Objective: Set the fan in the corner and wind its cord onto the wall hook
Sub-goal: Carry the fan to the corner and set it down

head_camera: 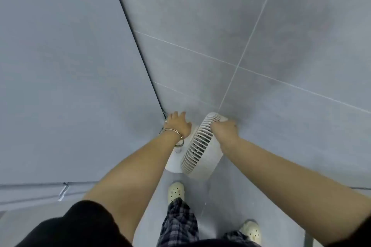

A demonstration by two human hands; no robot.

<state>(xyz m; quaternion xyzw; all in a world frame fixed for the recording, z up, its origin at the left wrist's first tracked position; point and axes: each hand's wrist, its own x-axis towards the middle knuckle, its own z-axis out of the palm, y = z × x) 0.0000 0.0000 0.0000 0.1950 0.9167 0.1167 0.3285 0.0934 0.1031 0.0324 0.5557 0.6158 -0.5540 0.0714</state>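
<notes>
- The fan (197, 146), white with a slatted grille, sits low in the corner (163, 110) where 2 grey tiled walls meet. It is tilted, and I cannot tell whether its base rests flat on the floor.
- The right hand (224, 128) is clamped over the top rim of the grille, fingers curled round it.
- The left hand (178, 124) reaches past the fan towards the corner, fingers straight and spread, gripping nothing that shows.
- Risk: only 1 hand grips the tilted fan. If that hand lets go before the base is level, the fan could topple or knock the wall.
- Risk: neither the cord nor the hook shows clearly. A thin dark line by the wall seam may be the cord. If it lies trapped under the base, the fan would likely rock and the cord could snag during winding.
- Risk: the curled fingers lie on the slats, so a hard squeeze might bend the grille.
- Around: a bracelet (174, 134) on the left wrist, plaid trousers (180, 224), 2 pale shoes, and a ledge (30, 185) at left.
- The nearer shoe (175, 190) stands just beside the base and could nudge it.
- In the way: both forearms hide the fan's rear, and the 2 walls leave the left hand little room.
</notes>
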